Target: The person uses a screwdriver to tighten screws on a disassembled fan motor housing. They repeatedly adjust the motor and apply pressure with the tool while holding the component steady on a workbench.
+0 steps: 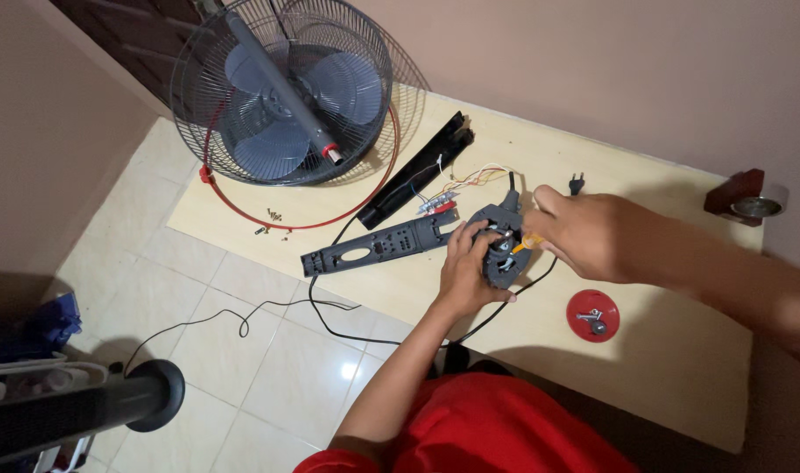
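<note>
Housing (502, 250), dark grey, lies on the tabletop (680, 350) clamped under our left hand (465, 263), so we keep it pinned flat while our right hand (592, 232), closed on a yellow-handled screwdriver (528, 241), drives straight down beside the left fingers.

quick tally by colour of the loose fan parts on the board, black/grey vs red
Black or grey: 3 – long cover, panel, housing under the left hand and right hand
Red: 2 – ring, round cap
Total: 5
</note>
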